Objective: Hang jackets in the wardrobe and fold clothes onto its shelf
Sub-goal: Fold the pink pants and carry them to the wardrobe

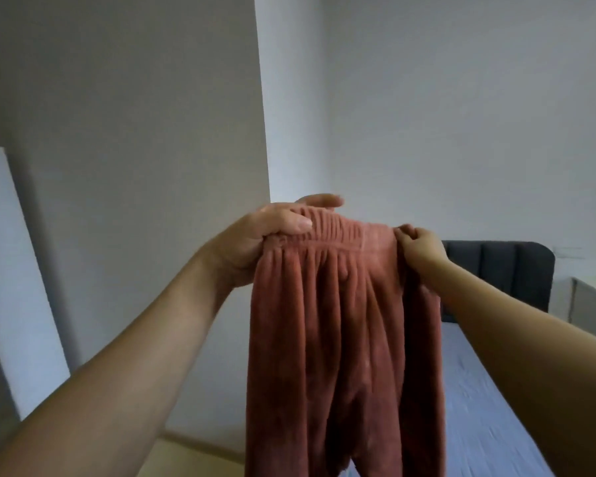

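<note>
Head view: left hand point(255, 242) and right hand point(418, 244) each grip the waistband of the trousers point(341, 339), held up over the bed point(479, 407). Folding seems barely begun; next, bring the legs together.

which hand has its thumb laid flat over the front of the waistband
The left hand: its thumb lies across the pants waistband, while the right hand only pinches the other end.

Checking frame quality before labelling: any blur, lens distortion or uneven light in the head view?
Head view: left hand fingertips smeared by motion blur; right hand and the pants soft overall. Wide-angle bend bows the wall corner. Light uneven: left wall grey in shade, right wall brighter. No glare.
</note>
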Demonstrator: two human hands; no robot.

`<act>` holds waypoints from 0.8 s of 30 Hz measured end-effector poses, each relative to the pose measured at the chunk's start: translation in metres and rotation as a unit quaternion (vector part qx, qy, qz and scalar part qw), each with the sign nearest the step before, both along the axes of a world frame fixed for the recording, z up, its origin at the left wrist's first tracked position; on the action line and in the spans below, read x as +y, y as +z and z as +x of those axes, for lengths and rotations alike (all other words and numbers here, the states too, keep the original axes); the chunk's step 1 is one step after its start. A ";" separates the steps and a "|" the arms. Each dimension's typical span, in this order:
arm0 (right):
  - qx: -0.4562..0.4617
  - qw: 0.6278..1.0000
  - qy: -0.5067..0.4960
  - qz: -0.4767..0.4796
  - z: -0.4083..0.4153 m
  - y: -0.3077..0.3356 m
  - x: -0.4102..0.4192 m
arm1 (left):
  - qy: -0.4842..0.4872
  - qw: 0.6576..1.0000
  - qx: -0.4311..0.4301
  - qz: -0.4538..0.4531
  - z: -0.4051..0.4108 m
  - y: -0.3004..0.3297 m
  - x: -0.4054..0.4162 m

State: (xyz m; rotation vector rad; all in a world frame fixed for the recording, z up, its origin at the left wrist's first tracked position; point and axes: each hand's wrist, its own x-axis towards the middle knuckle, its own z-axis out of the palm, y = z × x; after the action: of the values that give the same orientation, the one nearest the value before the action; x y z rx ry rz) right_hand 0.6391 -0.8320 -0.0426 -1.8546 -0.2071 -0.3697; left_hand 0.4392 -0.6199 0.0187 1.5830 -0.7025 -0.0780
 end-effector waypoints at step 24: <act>-0.093 0.899 0.414 -0.107 -0.069 0.066 0.066 | 0.425 0.849 -0.247 0.192 0.054 0.015 0.043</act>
State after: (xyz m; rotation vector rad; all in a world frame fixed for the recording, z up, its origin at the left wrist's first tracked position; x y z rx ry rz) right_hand 0.5703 -0.7660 0.0232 -1.7555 -1.1623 0.0820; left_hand 0.4929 -0.5764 0.0333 2.2115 -0.3101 0.9261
